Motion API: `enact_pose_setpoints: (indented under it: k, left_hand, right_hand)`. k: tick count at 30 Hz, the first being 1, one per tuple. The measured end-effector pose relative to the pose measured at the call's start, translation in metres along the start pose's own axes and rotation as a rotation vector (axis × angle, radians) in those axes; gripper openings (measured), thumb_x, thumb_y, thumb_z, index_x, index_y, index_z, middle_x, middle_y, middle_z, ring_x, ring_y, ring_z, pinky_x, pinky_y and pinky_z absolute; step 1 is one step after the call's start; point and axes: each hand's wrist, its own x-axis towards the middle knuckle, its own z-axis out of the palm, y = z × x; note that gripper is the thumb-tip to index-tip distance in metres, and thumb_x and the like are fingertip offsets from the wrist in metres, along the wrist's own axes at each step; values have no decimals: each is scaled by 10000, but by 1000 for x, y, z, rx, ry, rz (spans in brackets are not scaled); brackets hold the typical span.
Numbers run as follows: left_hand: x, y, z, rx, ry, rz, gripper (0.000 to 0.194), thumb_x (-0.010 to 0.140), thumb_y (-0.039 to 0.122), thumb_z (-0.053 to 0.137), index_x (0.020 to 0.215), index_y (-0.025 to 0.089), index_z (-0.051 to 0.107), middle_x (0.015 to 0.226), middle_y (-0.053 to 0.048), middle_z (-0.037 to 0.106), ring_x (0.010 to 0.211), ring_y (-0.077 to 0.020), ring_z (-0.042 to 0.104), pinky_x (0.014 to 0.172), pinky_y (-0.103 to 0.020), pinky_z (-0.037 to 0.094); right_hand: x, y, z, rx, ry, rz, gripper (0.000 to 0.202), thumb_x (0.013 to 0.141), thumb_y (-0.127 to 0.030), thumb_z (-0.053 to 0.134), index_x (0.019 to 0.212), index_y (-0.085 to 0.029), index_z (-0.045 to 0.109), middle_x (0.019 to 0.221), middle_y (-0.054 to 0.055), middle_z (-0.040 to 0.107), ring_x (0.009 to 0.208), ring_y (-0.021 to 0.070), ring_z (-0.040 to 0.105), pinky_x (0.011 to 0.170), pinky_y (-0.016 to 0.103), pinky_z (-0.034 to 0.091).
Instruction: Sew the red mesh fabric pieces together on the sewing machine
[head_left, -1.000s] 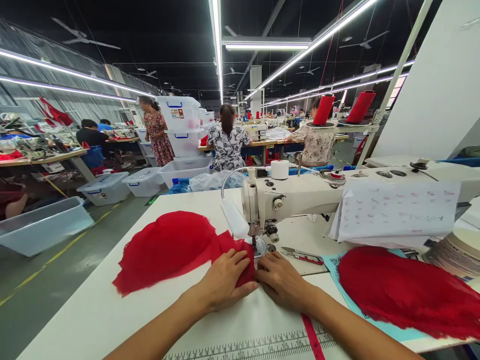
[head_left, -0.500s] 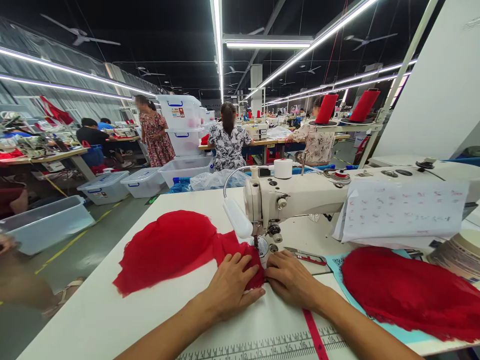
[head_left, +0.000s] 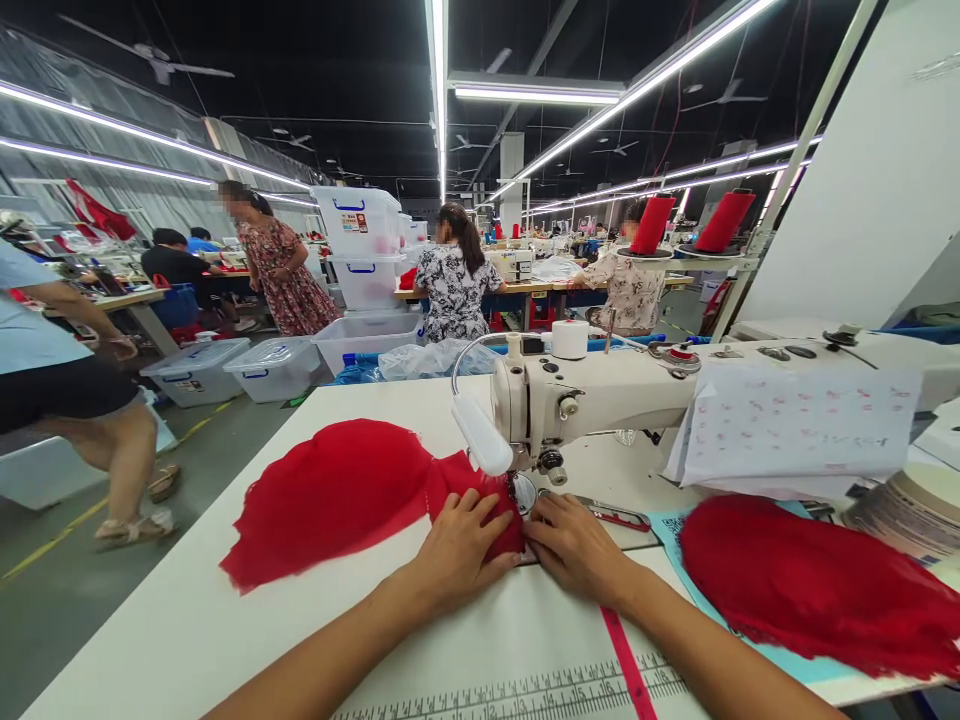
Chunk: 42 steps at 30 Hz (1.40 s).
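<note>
Sheer red fabric lies across the white sewing table, its narrow right end under the needle area of a white sewing machine. My left hand rests flat on that end, fingers spread. Close to the machine's base, my right hand has its fingers curled together at the fabric's right edge; the fingertips are partly hidden. Just beyond the right hand lie small thread snips. The needle tip is hard to make out behind the white lamp.
More red fabric is heaped on a light blue sheet at right, near a cream tub. Paper hangs on the machine. A printed ruler runs along the front. At left, a person in light blue walks past plastic bins.
Both hands and the narrow end of the fabric have shifted slightly away from me, toward the needle. A walking person has come further into view at left.
</note>
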Motion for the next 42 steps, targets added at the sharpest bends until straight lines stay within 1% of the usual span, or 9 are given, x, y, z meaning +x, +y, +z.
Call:
enact_pose_setpoints:
  k: [13,19,23,26,29,32,35,38,42]
  left_hand:
    - [10,-9,-5,-59,38,-55,363,838,375,495,1135,182,573,1213,-99,548,1042,-281,458,849,-442,383]
    - [5,4,0,28,-24,-147,440,812,469,485,1150,193,539,1223,-103,525,1067,-294,446,830,-450,398]
    - [6,7,-1,75,-65,-278,334,808,283,492,1082,107,570,1101,-174,576,987,-316,500,767,-463,421]
    - [-8,12,-9,43,-89,-278,264,761,184,503,989,110,614,1043,-173,608,956,-311,527,767,-458,422]
    - [-39,20,-23,-95,-100,-99,260,708,116,487,869,246,645,1073,-4,635,1031,-213,521,941,-414,345]
    - [-76,21,-37,-382,46,31,272,618,127,489,807,251,641,1074,24,646,1151,-228,460,1064,-475,170]
    - [-101,12,-42,-487,203,-115,233,708,210,447,844,231,635,1046,-36,659,1132,-241,489,1038,-484,251]
    - [-111,0,-41,-509,378,-399,234,786,307,411,799,224,630,966,-58,678,1010,-233,574,914,-412,426]
    - [-108,-9,-41,-487,350,-680,313,759,439,419,809,219,636,951,-59,676,908,-253,604,649,-327,517]
  right_hand:
    - [5,-1,3,-53,12,80,164,803,-119,474,918,-171,578,856,69,562,782,207,484,674,326,373]
    - [-8,4,18,-15,137,2,233,867,-158,371,994,-177,565,872,97,569,802,230,519,674,348,404]
    - [-11,10,25,-11,183,-53,249,899,-217,334,945,-197,578,887,98,575,790,224,532,656,340,414]
    - [-12,9,20,-8,156,-33,278,906,-208,314,930,-181,590,876,100,576,778,216,529,649,335,420]
    - [-11,5,13,-10,89,13,282,898,-175,319,930,-169,600,874,100,575,784,214,518,662,336,417]
    - [-9,4,8,-7,45,52,266,885,-156,344,920,-153,607,887,106,574,813,222,502,695,346,410]
    - [-6,3,6,7,39,78,257,873,-140,358,926,-148,610,892,103,581,823,223,491,711,345,401]
    - [-6,4,7,25,63,143,267,855,-98,358,965,-140,599,886,94,588,822,212,497,715,327,398]
    - [-6,9,8,-3,100,238,303,840,-57,341,1026,-114,573,872,91,593,793,198,515,704,306,403]
